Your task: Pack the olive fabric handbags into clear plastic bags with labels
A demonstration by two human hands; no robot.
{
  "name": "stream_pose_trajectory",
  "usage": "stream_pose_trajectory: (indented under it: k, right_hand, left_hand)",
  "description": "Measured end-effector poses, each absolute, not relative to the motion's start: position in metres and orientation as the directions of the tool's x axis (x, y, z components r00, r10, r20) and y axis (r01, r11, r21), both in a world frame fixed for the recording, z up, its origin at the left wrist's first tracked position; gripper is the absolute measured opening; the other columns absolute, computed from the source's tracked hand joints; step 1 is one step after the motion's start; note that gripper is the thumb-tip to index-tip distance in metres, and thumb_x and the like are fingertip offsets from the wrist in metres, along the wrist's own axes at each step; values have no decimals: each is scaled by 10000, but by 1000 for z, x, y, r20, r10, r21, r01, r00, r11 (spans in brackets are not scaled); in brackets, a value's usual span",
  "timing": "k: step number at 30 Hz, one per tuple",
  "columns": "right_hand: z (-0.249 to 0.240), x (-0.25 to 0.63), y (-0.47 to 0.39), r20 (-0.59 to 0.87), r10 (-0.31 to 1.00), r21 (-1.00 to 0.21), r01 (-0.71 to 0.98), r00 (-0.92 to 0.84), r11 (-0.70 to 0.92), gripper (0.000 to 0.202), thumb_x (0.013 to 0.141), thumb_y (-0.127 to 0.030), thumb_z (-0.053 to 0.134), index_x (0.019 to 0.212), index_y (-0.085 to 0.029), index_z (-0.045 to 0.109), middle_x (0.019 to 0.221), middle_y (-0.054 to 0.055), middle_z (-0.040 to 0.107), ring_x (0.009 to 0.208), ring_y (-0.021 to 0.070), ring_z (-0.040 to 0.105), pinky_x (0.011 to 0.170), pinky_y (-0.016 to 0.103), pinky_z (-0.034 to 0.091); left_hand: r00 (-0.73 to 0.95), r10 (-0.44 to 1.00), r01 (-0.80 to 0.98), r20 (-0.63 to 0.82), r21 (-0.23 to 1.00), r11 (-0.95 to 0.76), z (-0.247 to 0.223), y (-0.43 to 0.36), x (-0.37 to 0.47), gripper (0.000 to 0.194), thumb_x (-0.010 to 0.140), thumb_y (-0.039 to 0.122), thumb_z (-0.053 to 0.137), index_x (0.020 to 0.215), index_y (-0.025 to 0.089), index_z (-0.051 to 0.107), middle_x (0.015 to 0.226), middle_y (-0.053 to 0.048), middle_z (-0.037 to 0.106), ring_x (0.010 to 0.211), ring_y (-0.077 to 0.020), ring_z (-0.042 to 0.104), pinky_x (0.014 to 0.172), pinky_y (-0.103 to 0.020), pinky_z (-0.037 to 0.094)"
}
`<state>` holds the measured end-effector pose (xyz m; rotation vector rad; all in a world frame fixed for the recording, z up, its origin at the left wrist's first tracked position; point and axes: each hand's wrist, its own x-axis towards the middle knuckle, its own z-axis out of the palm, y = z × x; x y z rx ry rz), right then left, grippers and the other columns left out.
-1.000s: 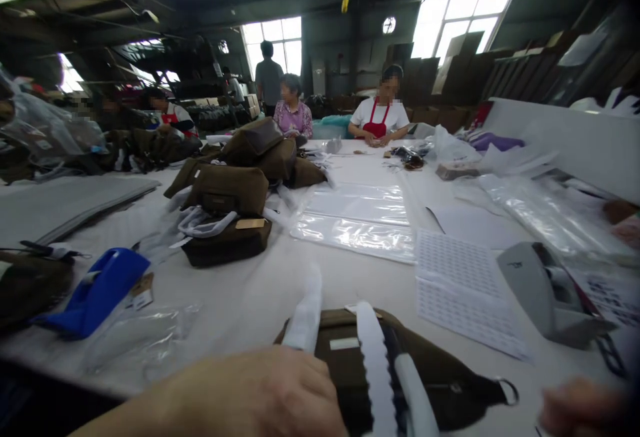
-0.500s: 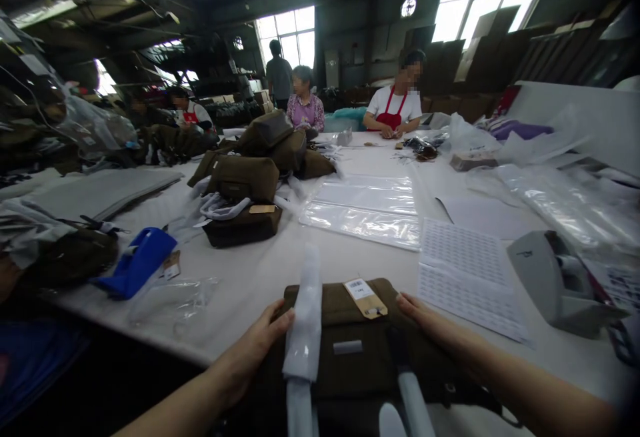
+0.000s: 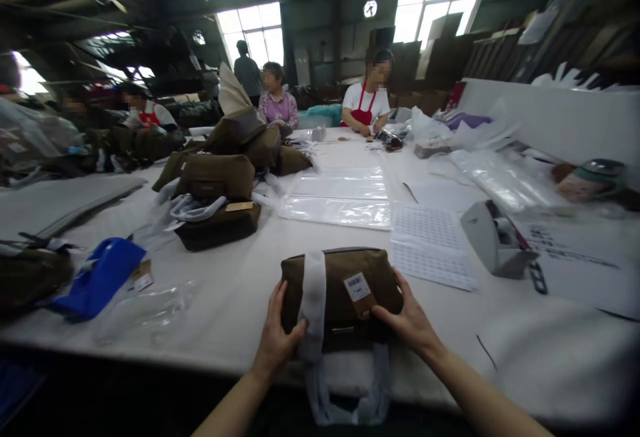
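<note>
A dark olive-brown handbag [image 3: 345, 267] lies at the near edge of the white table, between both hands. Its handle [image 3: 345, 410], wrapped in whitish covering, hangs over the table edge toward me. Around the bag's left end my left hand [image 3: 277, 333] is closed, the thumb by a white-wrapped strap [image 3: 314, 297]. My right hand [image 3: 413, 320] grips the right end, its thumb on a brown hang tag [image 3: 360, 297] with a white barcode label. The fingers behind the bag are partly hidden.
Several similar brown bags [image 3: 215, 177] are piled at left. Nearer lie a blue tape dispenser [image 3: 100, 280] and clear plastic [image 3: 150, 310]. Flat plastic bags [image 3: 337, 197], a printed sheet [image 3: 430, 247] and a grey dispenser [image 3: 495, 240] lie beyond and to the right. Co-workers [image 3: 367, 103] are across the table.
The handbag now sits farther onto the table, its front tipped more into view. My right thumb has come onto the tag, and both hands grip the ends. The camera view has shifted right.
</note>
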<state>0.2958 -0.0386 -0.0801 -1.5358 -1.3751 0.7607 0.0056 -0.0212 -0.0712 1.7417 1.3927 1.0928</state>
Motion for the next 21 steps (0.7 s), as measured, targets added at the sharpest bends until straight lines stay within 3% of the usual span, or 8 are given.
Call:
stream_pose_trajectory:
  k: [2, 6, 10, 13, 17, 19, 21]
  right_hand:
    - [-79, 298, -43, 180, 951, -900, 432, 251, 56, 778, 712, -416, 684, 1360, -241, 292, 1354, 105, 377, 1262, 278, 362, 1055, 513, 305]
    - [-78, 293, -38, 317, 893, -859, 495, 319, 128, 378, 759, -376, 661, 1109, -249, 596, 1292, 78, 408, 1205, 269, 413, 1012, 494, 374]
    - [-74, 282, -27, 298, 898, -848, 521, 323, 94, 197, 781, -356, 646, 936, -244, 693, 1236, 82, 459, 1155, 266, 451, 999, 503, 379]
    - [-72, 294, -17, 250, 894, -817, 577, 372, -11, 199, 811, -386, 592, 776, -220, 696, 1153, 85, 526, 1093, 264, 493, 950, 481, 423]
    - [-58, 330, -17, 159, 827, -768, 594, 540, -240, 354, 889, -432, 410, 748, -192, 630, 875, 90, 617, 883, 260, 571, 804, 462, 485]
    - [-43, 334, -23, 225, 868, -727, 669, 443, -154, 321, 905, -388, 390, 800, -194, 622, 929, 100, 612, 920, 262, 563, 848, 474, 457]
    - [-28, 321, -26, 387, 920, -575, 795, 56, 194, 173, 867, -322, 497, 926, -227, 630, 1140, 87, 563, 1090, 275, 497, 939, 470, 407]
  left_hand:
    - [82, 977, 461, 194, 862, -210, -69, -19, 5, 691, 784, 361, 561, 1393, 210, 270, 1455, -122, 266, 1358, -297, 225, 1112, -504, 191]
    - [89, 984, 492, 153, 852, -177, -71, -2, 6, 690, 786, 376, 557, 1394, 214, 272, 1457, -117, 272, 1355, -302, 234, 1107, -502, 213]
    - [106, 987, 494, 122, 855, -159, -74, 8, 6, 698, 781, 377, 562, 1394, 229, 261, 1456, -120, 267, 1358, -302, 227, 1100, -524, 219]
    - [108, 989, 492, 100, 860, -140, -72, 11, 7, 716, 767, 361, 584, 1396, 245, 261, 1465, -111, 255, 1361, -302, 224, 1098, -522, 231]
    - [94, 995, 505, 41, 859, -84, -64, 5, 1, 690, 780, 357, 583, 1390, 257, 278, 1468, -98, 267, 1353, -306, 248, 1083, -518, 273]
    - [37, 996, 531, 87, 842, -93, -59, -8, -4, 675, 791, 340, 576, 1390, 286, 269, 1471, -90, 264, 1343, -319, 269, 1066, -548, 290]
    - [40, 975, 601, 219, 774, -199, -54, -22, -3, 685, 770, 324, 606, 1364, 401, 272, 1475, -22, 261, 1345, -313, 265, 1067, -568, 283]
